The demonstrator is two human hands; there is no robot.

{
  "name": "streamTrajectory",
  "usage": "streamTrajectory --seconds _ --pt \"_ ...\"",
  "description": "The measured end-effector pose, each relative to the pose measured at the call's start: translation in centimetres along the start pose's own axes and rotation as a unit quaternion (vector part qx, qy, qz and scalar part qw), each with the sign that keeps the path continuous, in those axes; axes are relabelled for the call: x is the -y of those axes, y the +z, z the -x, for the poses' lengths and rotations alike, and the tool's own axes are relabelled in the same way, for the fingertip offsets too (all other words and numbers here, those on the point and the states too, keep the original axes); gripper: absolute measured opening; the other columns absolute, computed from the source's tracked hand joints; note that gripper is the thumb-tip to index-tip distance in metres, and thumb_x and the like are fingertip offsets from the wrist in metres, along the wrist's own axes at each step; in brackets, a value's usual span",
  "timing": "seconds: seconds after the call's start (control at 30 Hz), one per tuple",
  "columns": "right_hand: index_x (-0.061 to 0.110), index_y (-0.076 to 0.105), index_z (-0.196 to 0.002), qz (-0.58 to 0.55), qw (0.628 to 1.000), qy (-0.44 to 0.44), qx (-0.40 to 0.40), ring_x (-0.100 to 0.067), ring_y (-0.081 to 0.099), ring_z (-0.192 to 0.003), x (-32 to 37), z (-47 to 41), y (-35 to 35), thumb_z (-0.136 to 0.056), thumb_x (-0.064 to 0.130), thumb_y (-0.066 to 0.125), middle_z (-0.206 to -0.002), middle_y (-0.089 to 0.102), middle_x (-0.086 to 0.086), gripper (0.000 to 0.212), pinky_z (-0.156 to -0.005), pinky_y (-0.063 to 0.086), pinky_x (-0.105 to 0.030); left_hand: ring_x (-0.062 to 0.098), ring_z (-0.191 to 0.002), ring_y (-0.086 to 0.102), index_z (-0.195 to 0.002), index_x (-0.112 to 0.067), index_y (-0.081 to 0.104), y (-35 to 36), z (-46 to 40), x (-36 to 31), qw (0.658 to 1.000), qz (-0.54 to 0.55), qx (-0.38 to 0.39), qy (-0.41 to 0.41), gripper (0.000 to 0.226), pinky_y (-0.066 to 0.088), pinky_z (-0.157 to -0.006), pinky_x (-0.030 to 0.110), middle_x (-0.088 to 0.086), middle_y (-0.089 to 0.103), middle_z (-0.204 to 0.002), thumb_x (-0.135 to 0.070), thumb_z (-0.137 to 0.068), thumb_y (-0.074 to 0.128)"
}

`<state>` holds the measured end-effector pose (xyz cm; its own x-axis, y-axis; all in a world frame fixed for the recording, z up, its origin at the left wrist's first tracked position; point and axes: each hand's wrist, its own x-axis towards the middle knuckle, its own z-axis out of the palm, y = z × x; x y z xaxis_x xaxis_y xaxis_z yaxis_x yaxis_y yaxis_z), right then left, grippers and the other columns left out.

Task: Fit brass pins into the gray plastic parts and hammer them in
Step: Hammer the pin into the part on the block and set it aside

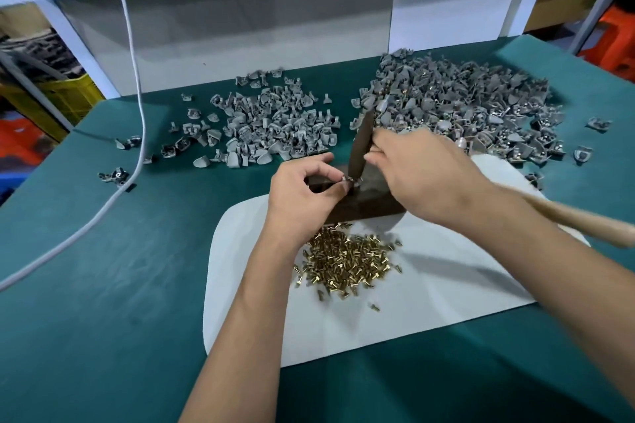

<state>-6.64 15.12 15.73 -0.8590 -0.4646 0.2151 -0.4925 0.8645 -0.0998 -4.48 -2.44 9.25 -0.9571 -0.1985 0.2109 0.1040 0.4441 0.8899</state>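
My left hand (302, 196) pinches a small gray plastic part (347, 179) on top of a dark metal block (364, 208). My right hand (422, 175) grips a hammer close to its dark head (360, 144), whose lower end touches the part. The hammer's wooden handle (584, 221) sticks out to the lower right past my wrist. A heap of brass pins (343, 261) lies on the white mat (429, 302) just in front of the block. Whether a pin sits in the held part is hidden by my fingers.
On the green table (103, 285), one pile of gray parts (275, 127) lies behind my left hand and a larger pile (464, 106) behind my right. A white cable (139, 96) runs down the left side. A white panel stands along the back edge.
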Motion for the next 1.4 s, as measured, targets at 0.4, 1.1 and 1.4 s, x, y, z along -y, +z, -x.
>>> streamTrajectory --seconds 0.4,1.1,1.4 --pt "0.03 0.056 -0.113 -0.02 0.998 -0.039 -0.033 -0.033 0.064 -0.085 -1.4 -0.3 0.1 -0.105 0.044 0.041 -0.091 0.068 -0.002 0.022 -0.066 0.041 -0.036 0.004 -0.118 0.062 -0.075 -0.026 0.077 -0.2 0.1 0.0 1.0 -0.012 0.001 0.013 0.018 0.046 -0.102 0.015 0.001 0.07 -0.127 -0.012 -0.081 0.085" --pt "0.028 0.076 -0.092 -0.094 0.984 -0.078 0.128 -0.001 0.065 -0.083 -7.3 1.2 0.0 -0.079 0.02 0.085 -0.085 0.07 0.017 0.018 -0.08 0.054 -0.027 0.017 -0.131 0.052 -0.078 -0.02 0.079 0.1 0.0 0.3 1.0 0.023 0.002 -0.006 0.012 0.037 -0.115 0.047 -0.009 0.069 -0.126 -0.01 -0.087 0.078" --pt "0.031 0.073 -0.107 -0.174 0.976 -0.127 0.015 -0.004 0.056 -0.078 -1.3 -1.4 2.0 -0.088 0.034 0.077 -0.087 0.065 0.015 0.02 -0.076 0.049 -0.028 0.02 -0.129 0.058 -0.077 -0.016 0.078 0.1 -0.3 0.8 0.998 0.053 0.008 0.017 0.01 0.04 -0.112 0.052 -0.004 0.07 -0.127 -0.023 -0.083 0.079"
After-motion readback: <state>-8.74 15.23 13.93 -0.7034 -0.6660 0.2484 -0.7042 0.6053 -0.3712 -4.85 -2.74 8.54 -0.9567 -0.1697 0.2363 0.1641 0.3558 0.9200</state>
